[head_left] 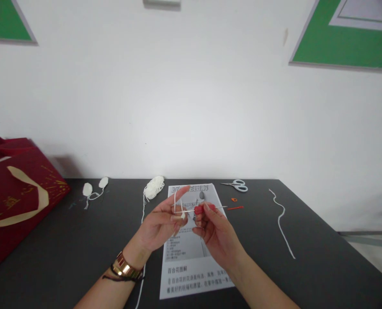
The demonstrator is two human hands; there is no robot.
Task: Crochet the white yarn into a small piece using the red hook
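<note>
My left hand [164,222] is raised over the dark table [81,249], with white yarn [177,201] looped over its outstretched index finger and a small white crocheted piece pinched at the fingertips. My right hand [214,234] grips a crochet hook with a red handle [202,209]; the thin metal shaft points left into the yarn by my left fingers. The yarn runs back to a white ball of yarn [154,187] near the far edge. Both hands hover above a printed instruction sheet [191,274].
A dark red gift bag [13,201] with gold ribbon lies at the left. Two small white crocheted pieces [94,188] sit near the back edge. Scissors [237,185], a small orange marker [234,200], an orange needle [235,208] and a loose white strand [283,223] lie to the right.
</note>
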